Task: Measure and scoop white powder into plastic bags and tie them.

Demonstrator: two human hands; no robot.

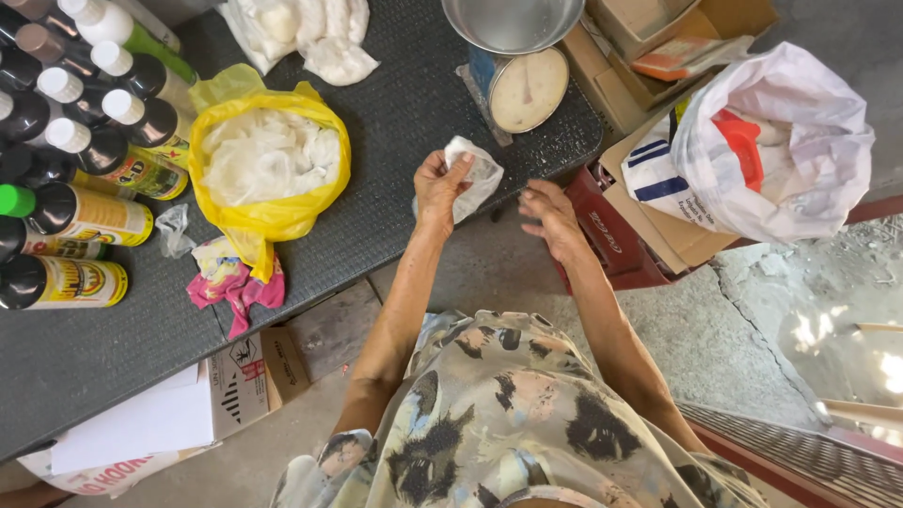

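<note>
The left hand (440, 184) pinches a small clear plastic bag (477, 179) between thumb and fingers; the bag holds something white that cannot be identified. It is held in the air just past the near edge of the dark table (395, 113). The right hand (551, 214) is just beside the bag, not touching it, fingers loosely curled and holding nothing.

Partly hidden or cut off:
- The metal bowl (513, 21) is cropped by the top edge. It sits above the round dial scale (525, 88), whose dial face is too blurred to read.
- The dark bottles (85, 150) with white caps are cut off at the left edge. One has a green cap.
- The white cloth or plastic bundle (310, 33) at the top cannot be told apart further.

Surroundings:
- A yellow plastic bag (268, 160), open and filled with white plastic film, stands on the table right of the bottles.
- A pink crumpled wrapper (235, 282) lies at the table edge, just below the yellow bag.
- A red crate (611, 235) stands on the floor just beyond the right hand.
- A white plastic sack (771, 141) with a red item inside rests on cardboard boxes (658, 56) to the right.
- A flat carton (245, 376) lies under the table.

Labels: the bottle labels are yellow bands with red and dark print.
</note>
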